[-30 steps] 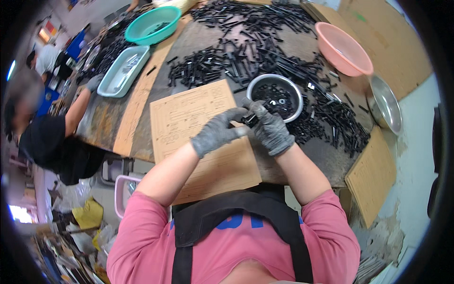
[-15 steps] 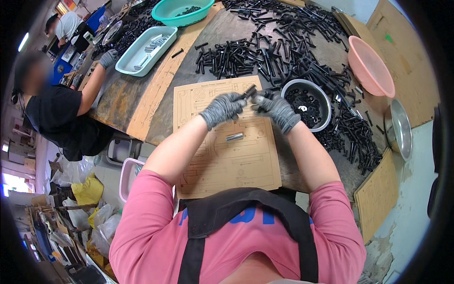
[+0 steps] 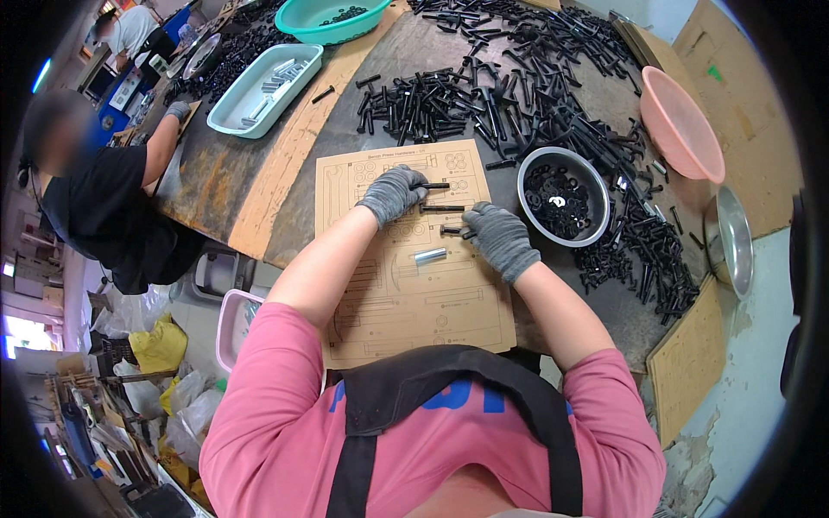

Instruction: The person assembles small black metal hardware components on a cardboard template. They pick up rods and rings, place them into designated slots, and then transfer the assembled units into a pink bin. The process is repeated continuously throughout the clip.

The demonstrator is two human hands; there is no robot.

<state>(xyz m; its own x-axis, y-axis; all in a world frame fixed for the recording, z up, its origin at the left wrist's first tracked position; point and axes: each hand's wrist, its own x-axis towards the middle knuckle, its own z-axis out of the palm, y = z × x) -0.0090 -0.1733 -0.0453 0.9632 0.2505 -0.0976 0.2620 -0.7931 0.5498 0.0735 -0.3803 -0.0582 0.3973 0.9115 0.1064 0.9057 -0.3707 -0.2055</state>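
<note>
A printed brown cardboard sheet with hardware drawings lies in front of me. Over its upper part, my gloved left hand pinches a black bolt that points right. My gloved right hand comes in from the right, its fingers closed on the end of a second black bolt. A shorter black bolt sticks out by the same hand's thumb; whether it is gripped or lies on the sheet I cannot tell. Below the bolts, a silver metal sleeve rests on the sheet.
Right of the sheet stands a steel bowl of black nuts or washers. Black bolts are heaped behind and to the right. A pale blue tray holds silver sleeves. A pink basket leans at right. A co-worker works at left.
My hands have moved from close together to apart, the right one lower. The bolts, bunched between them before, now show separately over the sheet. The co-worker's hand has moved away from the tray.
</note>
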